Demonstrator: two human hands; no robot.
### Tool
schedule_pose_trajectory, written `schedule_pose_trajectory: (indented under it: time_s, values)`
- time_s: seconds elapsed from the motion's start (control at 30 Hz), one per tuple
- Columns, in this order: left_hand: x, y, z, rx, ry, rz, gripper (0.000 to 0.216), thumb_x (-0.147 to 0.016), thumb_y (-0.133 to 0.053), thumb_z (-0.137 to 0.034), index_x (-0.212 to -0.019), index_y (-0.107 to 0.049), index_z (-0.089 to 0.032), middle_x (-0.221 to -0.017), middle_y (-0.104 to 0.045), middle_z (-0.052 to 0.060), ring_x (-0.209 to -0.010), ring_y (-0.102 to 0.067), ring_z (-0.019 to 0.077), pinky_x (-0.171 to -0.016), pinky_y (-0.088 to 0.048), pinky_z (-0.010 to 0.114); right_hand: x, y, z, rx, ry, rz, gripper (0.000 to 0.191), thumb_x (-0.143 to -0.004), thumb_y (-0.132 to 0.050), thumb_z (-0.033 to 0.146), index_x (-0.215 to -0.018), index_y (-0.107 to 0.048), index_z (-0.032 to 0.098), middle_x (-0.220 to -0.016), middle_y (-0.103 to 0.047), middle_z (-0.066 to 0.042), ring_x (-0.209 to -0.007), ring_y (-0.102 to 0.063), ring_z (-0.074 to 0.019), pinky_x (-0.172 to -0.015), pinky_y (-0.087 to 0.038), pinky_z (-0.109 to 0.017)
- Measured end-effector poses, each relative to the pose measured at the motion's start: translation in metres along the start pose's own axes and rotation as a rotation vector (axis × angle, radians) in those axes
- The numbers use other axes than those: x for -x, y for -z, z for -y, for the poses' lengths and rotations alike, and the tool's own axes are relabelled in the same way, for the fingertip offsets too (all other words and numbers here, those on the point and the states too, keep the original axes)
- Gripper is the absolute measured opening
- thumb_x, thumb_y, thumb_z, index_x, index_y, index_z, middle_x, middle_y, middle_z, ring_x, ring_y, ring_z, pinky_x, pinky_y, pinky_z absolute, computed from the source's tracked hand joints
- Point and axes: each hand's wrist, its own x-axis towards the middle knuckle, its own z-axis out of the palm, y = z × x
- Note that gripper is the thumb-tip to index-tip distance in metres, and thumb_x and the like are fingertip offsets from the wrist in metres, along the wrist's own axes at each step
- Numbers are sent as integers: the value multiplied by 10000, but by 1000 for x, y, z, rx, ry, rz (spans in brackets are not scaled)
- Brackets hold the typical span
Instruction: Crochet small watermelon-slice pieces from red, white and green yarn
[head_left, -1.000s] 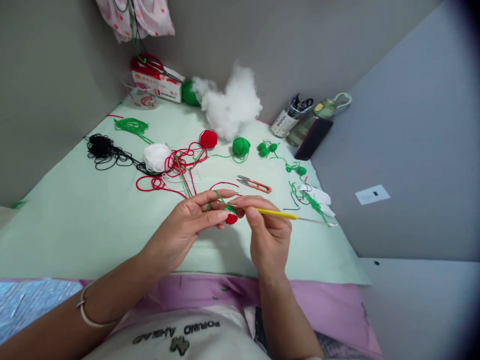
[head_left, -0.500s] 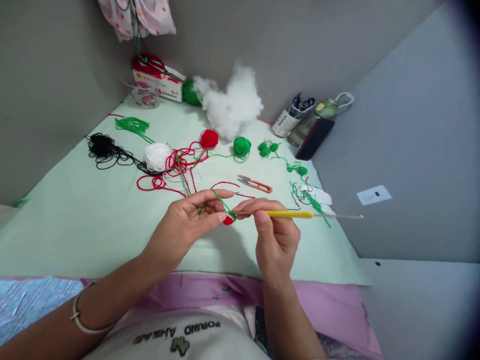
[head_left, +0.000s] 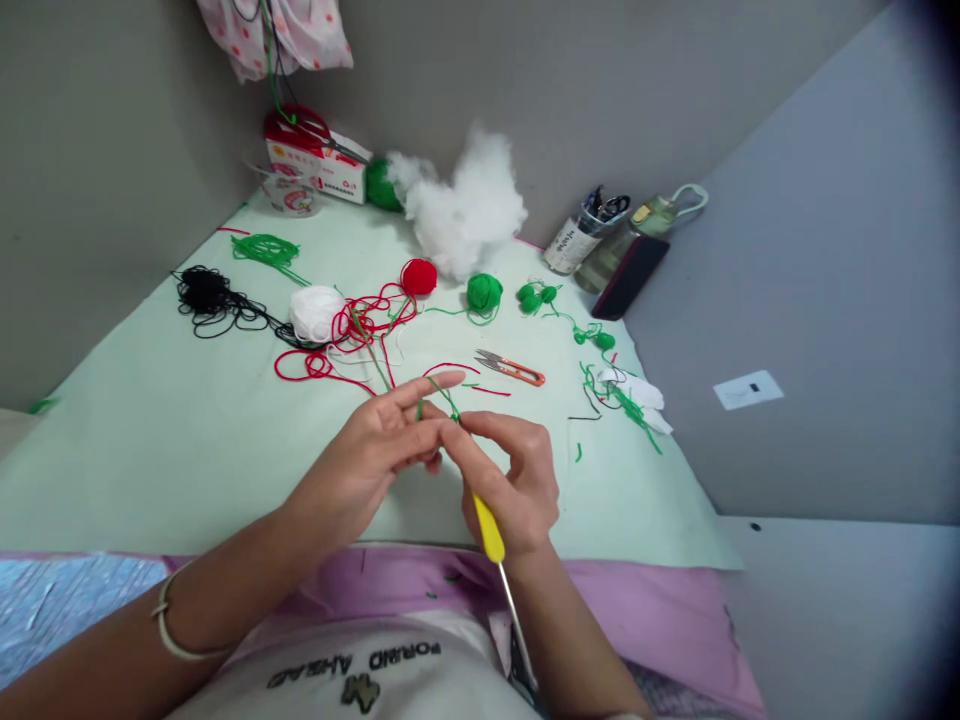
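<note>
My left hand (head_left: 375, 450) pinches a small crochet piece, now hidden behind the fingers, with a green yarn strand (head_left: 442, 398) looped over its raised forefinger. My right hand (head_left: 514, 480) grips a yellow-handled crochet hook (head_left: 491, 530); its tip meets the left fingertips and its metal tail points back toward my body. Both hands hover over the pale green mat (head_left: 150, 440), touching each other at the fingertips.
On the mat lie orange thread snips (head_left: 514, 368), red (head_left: 418, 277), green (head_left: 483, 292) and white (head_left: 315, 312) yarn balls, tangled black yarn (head_left: 202, 295), loose red strands and green scraps. White stuffing (head_left: 469, 210), a box (head_left: 315, 165), a pen pot (head_left: 577, 235) and a dark phone (head_left: 628, 277) stand at the back.
My right hand has rotated the hook: its tail pointed right along the mat, and now it points down toward my body. The red crochet piece has gone out of sight behind the fingers.
</note>
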Motion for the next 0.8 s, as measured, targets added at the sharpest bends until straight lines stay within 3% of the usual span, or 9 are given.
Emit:
schedule_pose_trajectory:
  time_s: [0.07, 0.17, 0.3, 0.43, 0.57, 0.8]
  values:
    - [-2, 2, -3, 80, 87, 32, 408, -792, -862, -273, -1187, -806, -189, -686, -546, -40, -555, -385, 60, -501, -378, 167, -4, 2, 1, -84, -65, -19, 361, -962, -668, 135, -1222, -743, 375, -1069, -770, -46, -954, -729, -223, -783, -600, -380]
    - [-3, 3, -7, 57, 76, 13, 368, -799, -859, -248, -1161, -817, -194, -738, -558, -39, -487, -226, 19, -398, -218, 162, -13, 8, 2, -384, -322, -91, 239, -1024, -573, 176, -1082, -765, 306, -924, -768, -34, -828, -697, -194, -704, -579, -358]
    - [-1, -1, -9, -26, 10, 46, 362, -795, -872, -268, -1153, -819, -251, -794, -599, -29, -470, -240, 17, -373, -166, 183, -20, 10, 2, -640, -543, -83, 172, -1023, -608, 290, -951, -761, 258, -862, -751, -38, -774, -666, -189, -665, -556, -345]
    - [1, -5, -4, -79, -31, 39, 304, -805, -870, -285, -1105, -832, -250, -766, -601, -25, -496, -295, 35, -386, -237, 176, -18, 6, 0, -628, -558, -52, 153, -1009, -636, 278, -963, -779, 250, -900, -768, -38, -808, -682, -185, -709, -550, -348]
    - [2, -5, -3, -99, -38, 8, 444, -796, -887, -295, -1225, -781, -253, -855, -651, -5, -534, -388, 40, -388, -269, 157, -17, 5, 0, -582, -499, -71, 158, -1007, -638, 236, -978, -790, 266, -890, -762, -26, -838, -680, -186, -732, -548, -351]
    - [5, -9, -8, -91, -11, 10, 563, -831, -852, -254, -1363, -672, -216, -870, -649, -21, -475, -288, 6, -369, -251, 133, -16, 5, -1, -605, -467, -72, 160, -998, -651, 233, -992, -803, 280, -860, -730, -24, -809, -655, -183, -736, -545, -357]
